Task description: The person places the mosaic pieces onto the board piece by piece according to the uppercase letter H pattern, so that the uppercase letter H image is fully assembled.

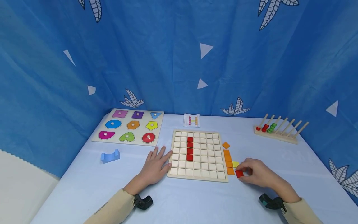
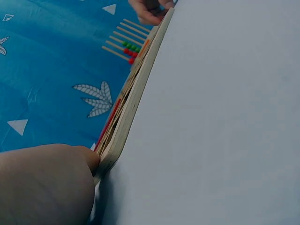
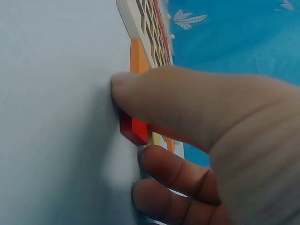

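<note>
A wooden grid board lies flat on the table, with several red tiles set in one column of its cells. My left hand lies at the board's left edge, fingers extended and spread, fingertips right at the rim. To the right of the board, my right hand pinches a red square tile between thumb and fingers, low over the cloth. In the right wrist view that tile shows partly behind the thumb. A yellow tile and a row of orange tiles lie close by, along the board's right edge.
One orange tile sits turned above the row. Behind the board lies a printed pattern card. A shape puzzle board and a blue curved block are at left. A pegged bead stand stands at back right.
</note>
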The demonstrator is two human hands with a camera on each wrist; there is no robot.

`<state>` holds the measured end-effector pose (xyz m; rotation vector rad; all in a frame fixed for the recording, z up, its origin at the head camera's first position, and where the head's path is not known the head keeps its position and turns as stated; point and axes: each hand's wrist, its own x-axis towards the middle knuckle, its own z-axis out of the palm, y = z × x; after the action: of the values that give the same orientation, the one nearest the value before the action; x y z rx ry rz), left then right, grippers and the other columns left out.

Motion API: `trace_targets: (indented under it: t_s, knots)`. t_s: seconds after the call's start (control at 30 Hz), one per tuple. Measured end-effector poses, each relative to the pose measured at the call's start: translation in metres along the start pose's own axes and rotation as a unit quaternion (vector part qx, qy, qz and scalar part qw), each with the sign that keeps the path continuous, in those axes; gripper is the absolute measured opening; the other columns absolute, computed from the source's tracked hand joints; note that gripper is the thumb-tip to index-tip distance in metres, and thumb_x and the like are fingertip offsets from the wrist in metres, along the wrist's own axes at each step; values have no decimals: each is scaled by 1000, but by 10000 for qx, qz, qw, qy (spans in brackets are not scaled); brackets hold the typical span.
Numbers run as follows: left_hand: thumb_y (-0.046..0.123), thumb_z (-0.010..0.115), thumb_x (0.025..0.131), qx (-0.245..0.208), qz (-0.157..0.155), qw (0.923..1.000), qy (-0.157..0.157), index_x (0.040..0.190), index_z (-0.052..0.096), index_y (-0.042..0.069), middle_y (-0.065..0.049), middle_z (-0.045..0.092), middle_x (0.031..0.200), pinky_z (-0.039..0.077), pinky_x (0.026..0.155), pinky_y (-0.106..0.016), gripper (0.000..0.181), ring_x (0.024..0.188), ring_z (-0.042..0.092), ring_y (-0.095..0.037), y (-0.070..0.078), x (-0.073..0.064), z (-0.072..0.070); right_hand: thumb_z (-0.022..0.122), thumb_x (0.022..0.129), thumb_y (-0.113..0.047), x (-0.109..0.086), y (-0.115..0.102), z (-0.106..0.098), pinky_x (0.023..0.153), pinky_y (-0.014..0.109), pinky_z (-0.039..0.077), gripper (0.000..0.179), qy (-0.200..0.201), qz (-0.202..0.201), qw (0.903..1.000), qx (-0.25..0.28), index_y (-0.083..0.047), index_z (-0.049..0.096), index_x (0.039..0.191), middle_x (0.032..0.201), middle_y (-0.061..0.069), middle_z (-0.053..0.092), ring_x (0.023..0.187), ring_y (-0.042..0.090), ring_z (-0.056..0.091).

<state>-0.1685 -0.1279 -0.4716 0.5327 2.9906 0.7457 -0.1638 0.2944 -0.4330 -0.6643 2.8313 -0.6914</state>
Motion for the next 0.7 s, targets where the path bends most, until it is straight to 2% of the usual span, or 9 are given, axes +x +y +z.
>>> trace_targets:
  t_s: [0.7]
  knots:
    - [33,55,102,9,-37,10000,-65,154,46,15,-22,32,165,13,124,-68,56,156,17,-50,-1,1,0,87,77,-20,1,-3,1,59,18,45,22,161,46,9997,-151,-17,77,96,80,-11,59,68,0,46]
